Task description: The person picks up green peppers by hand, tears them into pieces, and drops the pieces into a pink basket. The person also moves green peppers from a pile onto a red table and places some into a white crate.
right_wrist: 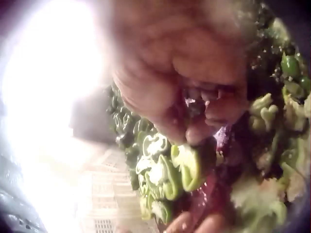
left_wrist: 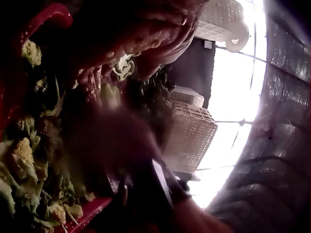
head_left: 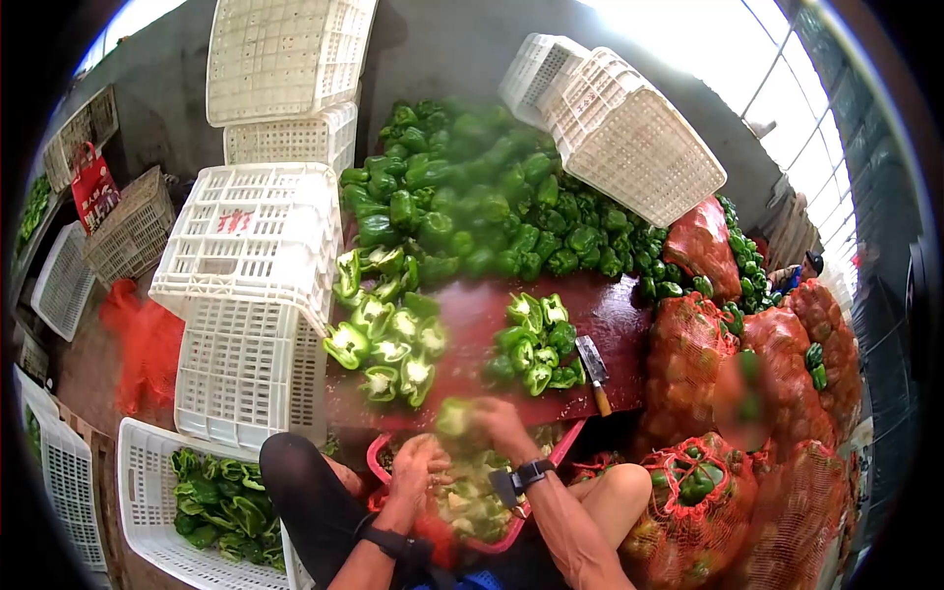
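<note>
Above a red basin (head_left: 376, 458) between the person's knees, the right hand (head_left: 503, 429) pinches a halved green pepper (head_left: 453, 417), blurred in the head view. In the right wrist view, that hand's bent fingers (right_wrist: 197, 132) are right at a pepper half (right_wrist: 187, 167). Just left of it, the left hand (head_left: 418, 470) hovers over the basin with loosely bent fingers and no thing seen in its grasp. Pale seeds cling to the left hand (left_wrist: 141, 43) in its wrist view. Pepper cores and seedy scraps (left_wrist: 24, 155) fill the basin.
Halved peppers (head_left: 393, 339) lie on the red table (head_left: 472, 324), with more halves (head_left: 536, 344) near a knife (head_left: 593, 369). Whole green peppers (head_left: 472, 206) are heaped behind. White crates (head_left: 246, 236) stack at left; one crate (head_left: 147, 492) holds pepper pieces. Red mesh sacks (head_left: 688, 369) stand at right.
</note>
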